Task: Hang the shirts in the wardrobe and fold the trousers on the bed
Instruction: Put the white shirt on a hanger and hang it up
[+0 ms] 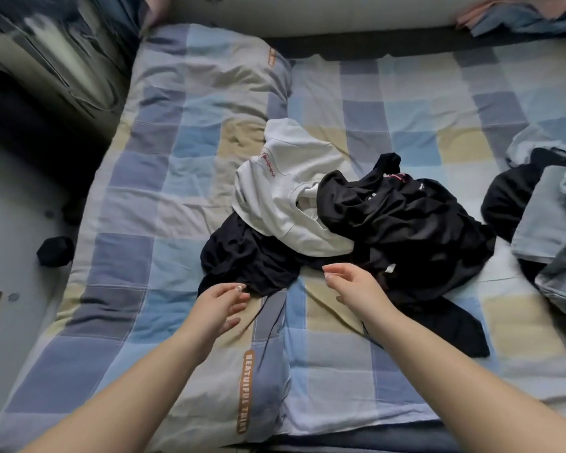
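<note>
Where the floor shows at far left, a small dark lump (54,251) lies too dim to identify. Left hand (219,304) and right hand (350,282) reach out relaxed and empty over the checked bed (164,197), just short of a white shirt (285,194) heaped among black garments (402,220). Grey-blue clothing (549,223) is cut off at right.

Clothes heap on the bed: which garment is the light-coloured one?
The white shirt with the red script print, lying on top at the heap's far left; the garments around it are all black.
</note>
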